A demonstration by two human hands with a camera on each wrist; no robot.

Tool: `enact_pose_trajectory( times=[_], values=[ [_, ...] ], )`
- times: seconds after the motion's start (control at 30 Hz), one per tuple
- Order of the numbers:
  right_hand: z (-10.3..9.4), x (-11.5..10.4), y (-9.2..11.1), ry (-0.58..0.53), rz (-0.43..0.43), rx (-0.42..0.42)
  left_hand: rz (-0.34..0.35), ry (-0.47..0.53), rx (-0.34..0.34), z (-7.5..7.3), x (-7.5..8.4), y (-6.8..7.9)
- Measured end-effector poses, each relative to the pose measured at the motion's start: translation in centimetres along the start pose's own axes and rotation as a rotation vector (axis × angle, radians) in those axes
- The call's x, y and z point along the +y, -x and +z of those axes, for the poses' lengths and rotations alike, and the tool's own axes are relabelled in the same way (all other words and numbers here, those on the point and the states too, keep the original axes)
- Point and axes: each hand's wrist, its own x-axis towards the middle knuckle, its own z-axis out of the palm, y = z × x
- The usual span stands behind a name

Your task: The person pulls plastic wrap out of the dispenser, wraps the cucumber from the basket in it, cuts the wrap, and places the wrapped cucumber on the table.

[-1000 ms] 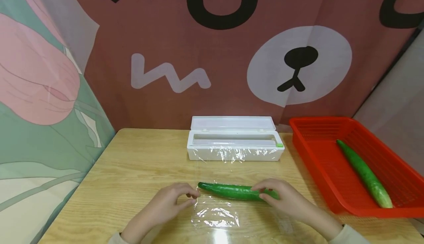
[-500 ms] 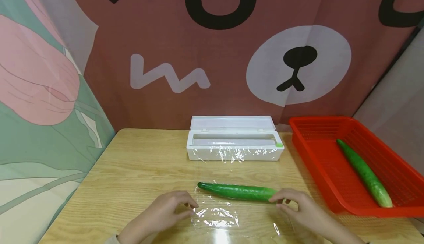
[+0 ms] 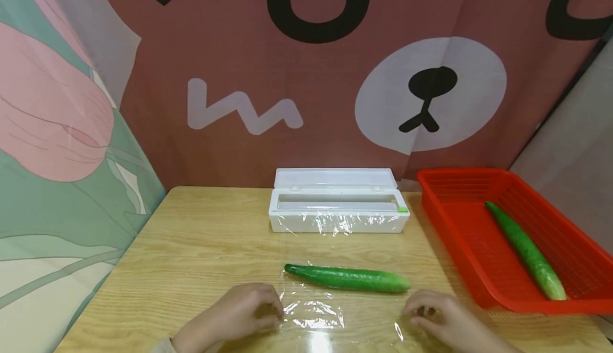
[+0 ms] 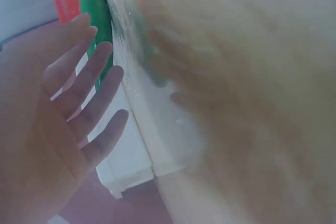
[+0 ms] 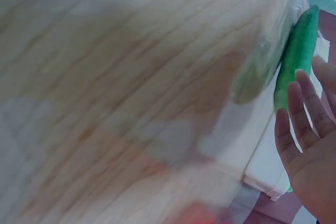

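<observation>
A green cucumber point(image 3: 347, 278) lies crosswise on a sheet of clear plastic wrap point(image 3: 313, 315), spread over the wooden table. The film runs back to a white wrap dispenser point(image 3: 337, 221) whose lid stands up. My left hand point(image 3: 239, 310) is at the film's left edge, below the cucumber's dark tip; the left wrist view shows its fingers point(image 4: 97, 90) spread and slightly bent, holding nothing. Near the film's right side, just off the cucumber's pale end, is my right hand point(image 3: 442, 315). Its fingers point(image 5: 296, 114) look loosely extended in the right wrist view.
At the right of the table point(image 3: 191, 236) stands a red plastic basket point(image 3: 455, 246) with a second cucumber point(image 3: 527, 249) inside. A curtain printed with a bear face point(image 3: 230, 150) hangs behind the table's far edge.
My right hand has let go of the cucumber's right end and moved right and toward me. My left hand has drawn slightly closer to me. The cucumber stays in place.
</observation>
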Motion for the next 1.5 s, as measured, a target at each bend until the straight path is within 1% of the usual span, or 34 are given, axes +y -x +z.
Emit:
enact_pose_trajectory(
  times=[0.07, 0.13, 0.17, 0.23, 0.27, 0.33, 0.4, 0.5, 0.57, 0.63, 0.7, 0.77, 0.87, 0.93, 1.07, 1.13, 1.17, 1.23, 1.33, 1.37, 1.43, 1.5],
  values=[
    [-0.2, 0.3, 0.3, 0.009, 0.004, -0.031, 0.008, -0.020, -0.013, -0.2, -0.1, -0.2],
    [-0.5, 0.4, 0.5, 0.002, 0.063, -0.086, 0.021, -0.043, -0.022, -0.3, -0.1, -0.4],
    [-0.7, 0.5, 0.7, -0.009, 0.105, -0.121, 0.028, -0.049, -0.026, -0.3, -0.1, -0.5],
    [-0.9, 0.7, 1.0, -0.019, 0.171, -0.181, 0.035, -0.050, -0.040, -0.3, -0.2, -0.7],
    [-1.0, 0.8, 1.1, -0.021, 0.190, -0.205, 0.036, -0.046, -0.051, -0.2, -0.2, -0.7],
    [-0.9, 1.1, 1.3, -0.032, 0.189, -0.241, 0.043, -0.036, -0.071, -0.1, -0.1, -0.7],
    [-0.8, 1.4, 1.4, -0.051, 0.194, -0.285, 0.043, -0.012, -0.108, 0.1, -0.1, -0.7],
    [-0.3, 1.7, 1.6, -0.105, 0.236, -0.353, 0.062, -0.003, -0.148, 0.5, 0.0, -0.4],
    [0.0, 1.9, 1.7, -0.132, 0.290, -0.388, 0.065, 0.003, -0.172, 0.7, 0.0, -0.3],
    [0.2, 1.9, 1.7, -0.146, 0.311, -0.391, 0.060, 0.003, -0.182, 0.9, 0.1, -0.4],
    [0.3, 2.0, 1.8, -0.151, 0.315, -0.385, 0.060, -0.005, -0.185, 1.0, 0.1, -0.6],
    [0.3, 2.1, 1.8, -0.151, 0.317, -0.378, 0.073, -0.025, -0.176, 1.2, 0.3, -0.8],
    [0.2, 2.1, 1.8, -0.110, 0.277, -0.366, 0.109, -0.067, -0.147, 1.3, 0.4, -1.1],
    [-0.1, 2.2, 1.6, -0.077, 0.256, -0.365, 0.118, -0.079, -0.131, 1.2, 0.4, -1.3],
    [-0.6, 2.0, 1.3, -0.042, 0.293, -0.374, 0.130, -0.095, -0.099, 1.1, 0.1, -1.6],
    [-0.7, 1.9, 1.2, -0.019, 0.293, -0.371, 0.131, -0.101, -0.086, 1.1, 0.1, -1.6],
    [-0.8, 1.8, 1.1, -0.001, 0.273, -0.363, 0.129, -0.101, -0.083, 1.1, 0.0, -1.6],
    [-0.9, 1.6, 1.0, 0.035, 0.218, -0.341, 0.107, -0.084, -0.090, 0.9, 0.2, -1.6],
    [-1.0, 1.2, 0.9, 0.069, 0.158, -0.299, 0.039, -0.044, -0.117, 0.6, 0.5, -1.5],
    [-1.1, 1.0, 0.9, 0.078, 0.159, -0.285, 0.015, -0.031, -0.124, 0.5, 0.7, -1.4],
    [-1.3, 0.6, 0.7, 0.088, 0.191, -0.265, -0.031, -0.003, -0.129, 0.3, 0.9, -1.4],
    [-1.5, 0.2, 0.5, 0.096, 0.236, -0.255, -0.042, 0.017, -0.116, 0.0, 0.9, -1.3]
  ],
)
